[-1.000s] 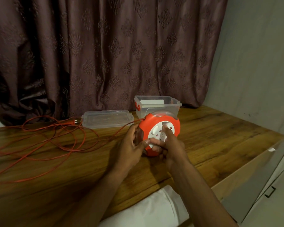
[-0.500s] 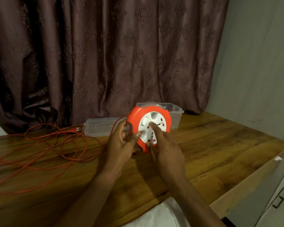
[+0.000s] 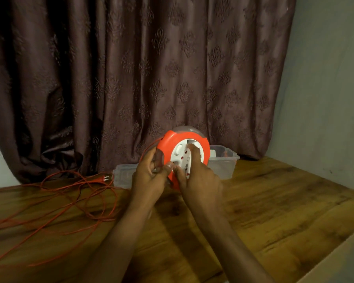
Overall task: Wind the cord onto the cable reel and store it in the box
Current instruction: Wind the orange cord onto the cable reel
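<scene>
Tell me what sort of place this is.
Probably a room in a home: a patterned curtain hangs behind a wooden table set against a plain wall, with a plastic storage box on it.

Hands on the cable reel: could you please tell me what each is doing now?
Left hand: grips the cable reel by its left edge.
Right hand: forefinger on the reel's white face; grip unclear.

There is 1 view only — a wide-angle camera worn on the person's head, so nothing is shared with a second view. It faces forward and slightly down, across a wooden table toward a dark curtain at the far side. Both forearms rise from the near edge; the left hand and right hand sit close, near the centre. At the right, a grey wall bounds the frame.
</scene>
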